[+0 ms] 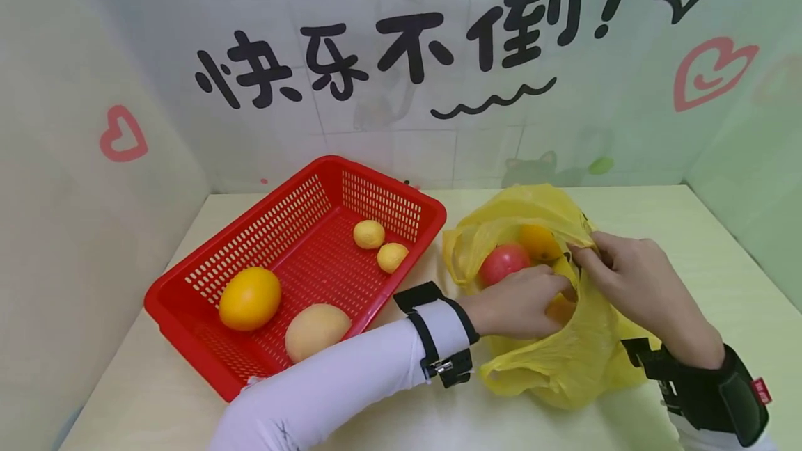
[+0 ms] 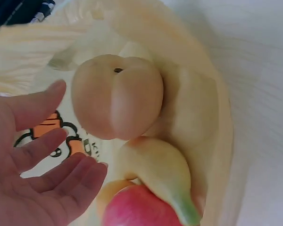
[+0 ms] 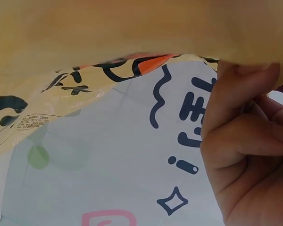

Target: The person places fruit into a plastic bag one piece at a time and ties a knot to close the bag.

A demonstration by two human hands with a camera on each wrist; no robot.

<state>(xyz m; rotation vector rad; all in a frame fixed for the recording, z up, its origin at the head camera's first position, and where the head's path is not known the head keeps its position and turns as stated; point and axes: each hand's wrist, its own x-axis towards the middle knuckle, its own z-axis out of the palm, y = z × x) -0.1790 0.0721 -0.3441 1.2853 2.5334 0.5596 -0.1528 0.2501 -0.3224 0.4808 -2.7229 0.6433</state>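
A yellow plastic bag (image 1: 589,360) stands at the right with its mouth facing up. My left hand (image 1: 523,301) reaches into it, fingers loosely bent and apart, holding nothing. In the left wrist view, the left hand (image 2: 52,165) is beside a peach (image 2: 118,99), a gap between fingertips and fruit. Below the peach lie a curved yellow banana-like fruit with a green tip (image 2: 162,169) and a red fruit (image 2: 141,209). My right hand (image 1: 633,277) pinches the bag's right rim between thumb and fingers. In the right wrist view, the bag's printed side (image 3: 89,87) stretches from those fingers.
Left of the bag, a red plastic basket (image 1: 294,242) sits angled on the pale table (image 1: 438,416). It contains a yellow-orange fruit (image 1: 249,298), a large peach-coloured fruit (image 1: 317,331) and two small yellow balls (image 1: 369,234). A printed backdrop (image 1: 388,110) rises behind the table.
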